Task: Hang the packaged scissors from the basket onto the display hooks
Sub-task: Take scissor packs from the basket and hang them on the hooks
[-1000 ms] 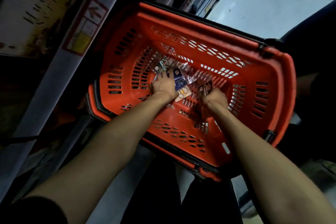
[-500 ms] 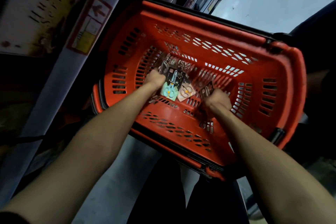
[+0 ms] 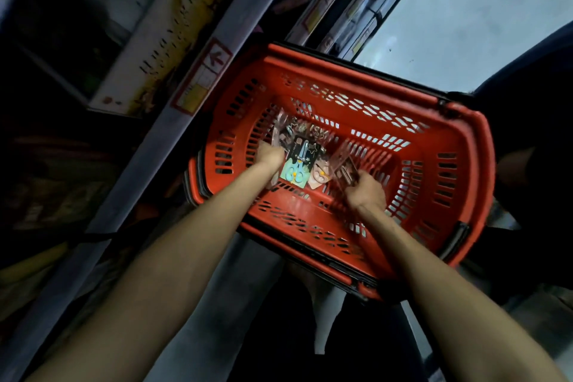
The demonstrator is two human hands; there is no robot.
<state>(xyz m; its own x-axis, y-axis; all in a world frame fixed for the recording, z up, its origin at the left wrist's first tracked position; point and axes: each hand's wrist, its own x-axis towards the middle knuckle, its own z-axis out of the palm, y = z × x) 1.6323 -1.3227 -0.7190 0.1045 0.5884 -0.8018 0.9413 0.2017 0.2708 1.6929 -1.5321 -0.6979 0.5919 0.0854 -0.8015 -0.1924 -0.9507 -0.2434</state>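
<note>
The red plastic basket (image 3: 350, 77) sits low in front of me with both my arms reaching into it. On its floor lie several packaged scissors: a card with blue scissors (image 3: 297, 164) and a peach-coloured pack (image 3: 319, 177) beside it. My left hand (image 3: 270, 156) is curled at the left edge of the blue pack and grips a clear-wrapped pack (image 3: 277, 131) that stands on edge. My right hand (image 3: 368, 190) grips a dark pack in clear wrapping (image 3: 343, 165), tilted up off the basket floor. No display hooks are in view.
A shelf rail (image 3: 161, 133) with a red-framed price label (image 3: 203, 79) runs diagonally along the basket's left side, with dark shelves of goods behind it. Grey floor (image 3: 483, 18) shows beyond the basket. A dark-clothed person (image 3: 539, 121) stands at the right.
The view has pulled back and the basket sits lower in the frame. My left hand slid from on top of the packs to their left edge, uncovering the blue scissors card. My right hand lifted its pack.
</note>
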